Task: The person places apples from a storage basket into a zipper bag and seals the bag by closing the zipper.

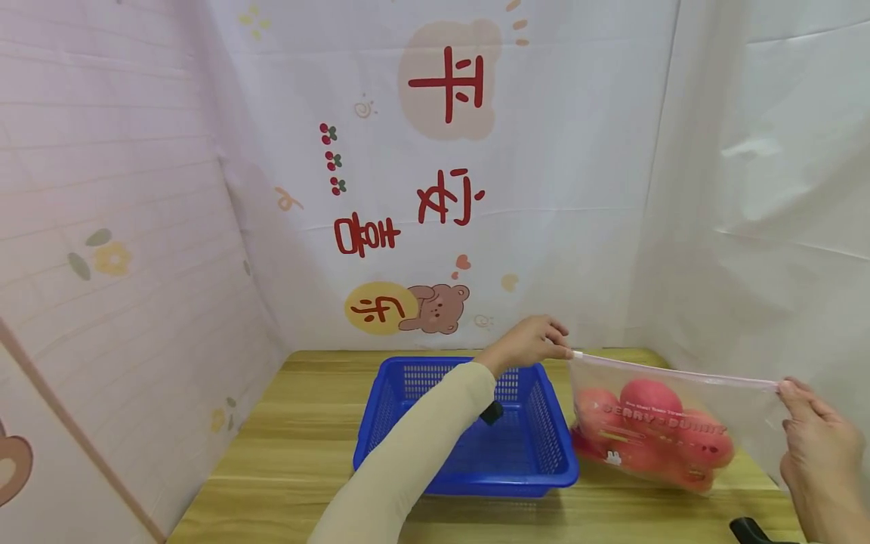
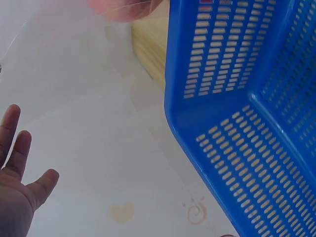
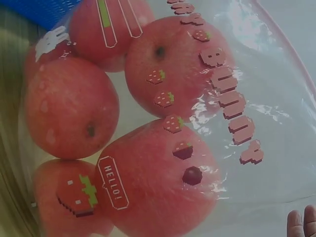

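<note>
A clear zip bag (image 1: pixel 680 372) printed with pink lettering is stretched between both hands, its zip edge along the top. Several red apples (image 3: pixel 170 66) fill its lower part. At the bag's left upper corner, my left hand (image 1: pixel 533 341) pinches the whitish end of the zip edge between thumb and finger. My right hand (image 1: pixel 816 446) grips the right upper corner, thumb on the near side. In the right wrist view only a few fingertips (image 3: pixel 302 223) show at the lower right. The left forearm reaches across a blue basket (image 1: pixel 476 483).
The blue perforated basket stands directly left of the bag on the wood-grain table (image 1: pixel 272 453). Printed cloth (image 1: pixel 578 189) hangs behind and at both sides. A black piece (image 1: pixel 751 530) lies at the lower right, and another black piece (image 1: pixel 492 412) shows beside the left forearm.
</note>
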The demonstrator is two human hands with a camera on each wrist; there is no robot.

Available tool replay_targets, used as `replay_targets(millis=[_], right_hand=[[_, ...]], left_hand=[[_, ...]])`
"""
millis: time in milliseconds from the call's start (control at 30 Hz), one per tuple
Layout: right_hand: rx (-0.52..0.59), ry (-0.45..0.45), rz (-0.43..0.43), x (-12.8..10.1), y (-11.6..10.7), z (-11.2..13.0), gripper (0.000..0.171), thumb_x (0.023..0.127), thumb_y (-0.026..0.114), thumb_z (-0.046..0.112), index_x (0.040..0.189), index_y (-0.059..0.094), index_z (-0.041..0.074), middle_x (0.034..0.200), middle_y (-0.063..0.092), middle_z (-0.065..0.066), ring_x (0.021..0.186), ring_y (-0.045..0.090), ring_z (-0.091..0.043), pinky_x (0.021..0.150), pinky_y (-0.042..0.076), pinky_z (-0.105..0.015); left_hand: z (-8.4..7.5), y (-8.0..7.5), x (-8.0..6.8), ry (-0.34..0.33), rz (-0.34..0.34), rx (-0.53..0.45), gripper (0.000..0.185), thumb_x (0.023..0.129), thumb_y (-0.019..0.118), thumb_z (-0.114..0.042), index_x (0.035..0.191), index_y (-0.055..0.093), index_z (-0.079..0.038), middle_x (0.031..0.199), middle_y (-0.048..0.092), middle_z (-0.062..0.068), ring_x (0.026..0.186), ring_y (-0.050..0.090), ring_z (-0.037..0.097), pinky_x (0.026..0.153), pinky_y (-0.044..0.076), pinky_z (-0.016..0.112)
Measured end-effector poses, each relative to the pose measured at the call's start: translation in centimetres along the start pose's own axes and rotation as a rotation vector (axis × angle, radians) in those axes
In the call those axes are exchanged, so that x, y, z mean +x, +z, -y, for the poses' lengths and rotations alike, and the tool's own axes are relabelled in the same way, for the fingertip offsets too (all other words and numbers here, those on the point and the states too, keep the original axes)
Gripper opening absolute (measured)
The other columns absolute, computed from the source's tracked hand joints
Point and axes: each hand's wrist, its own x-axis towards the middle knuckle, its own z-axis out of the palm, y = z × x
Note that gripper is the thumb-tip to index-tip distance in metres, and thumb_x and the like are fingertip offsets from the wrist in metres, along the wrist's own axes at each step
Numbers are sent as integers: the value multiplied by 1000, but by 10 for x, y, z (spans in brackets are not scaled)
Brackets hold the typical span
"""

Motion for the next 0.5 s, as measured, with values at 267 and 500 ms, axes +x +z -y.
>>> replay_targets(millis=[267,500], right_hand=[[-60,-7,39,3,4,9,10,90,73,19,86,78,12,116,58,19,124,37,2,102,13,-18],[-220,30,11,14,7,0,8,87,75,32,94,76,27,120,56,19,129,37,-5,111,21,-16]], left_hand=[[-7,-1,-11,7,24,-90,15,93,71,-25,93,77,-11,129,58,-6,121,49,9,99,41,22],[-4,6,-14,-60,-8,-110,17,94,70,-27,93,77,-11,129,58,-5,118,51,10,96,43,22]])
